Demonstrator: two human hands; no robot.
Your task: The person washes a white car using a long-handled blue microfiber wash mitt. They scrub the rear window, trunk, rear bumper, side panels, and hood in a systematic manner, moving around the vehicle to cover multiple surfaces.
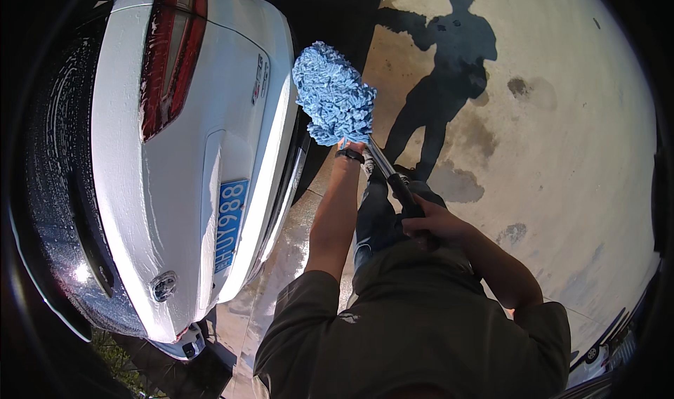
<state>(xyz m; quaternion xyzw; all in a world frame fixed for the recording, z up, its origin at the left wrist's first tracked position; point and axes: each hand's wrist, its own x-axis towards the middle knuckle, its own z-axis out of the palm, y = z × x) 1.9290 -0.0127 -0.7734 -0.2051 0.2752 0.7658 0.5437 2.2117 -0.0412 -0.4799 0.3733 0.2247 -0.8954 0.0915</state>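
A car wash mop with a fluffy light-blue chenille head (334, 96) is held out in front of me, beside the car's rear bumper. My right hand (429, 222) is closed round the black grip (403, 191) of its metal pole (380, 155). My left hand (352, 145), below a dark wristband (349, 155), is at the base of the mop head. The blue strands cover its fingers, so their grip is hidden. To the left stands a white car (179, 199), wet with streaks of suds on its trunk lid and red tail light (174, 56).
The car's wet rear window (58, 188) has a wiper (89, 235). A blue licence plate (231, 225) sits on the tailgate. Concrete ground (553, 162) with damp patches lies to the right, bearing my shadow (447, 72). Another vehicle (592, 359) is at the lower right edge.
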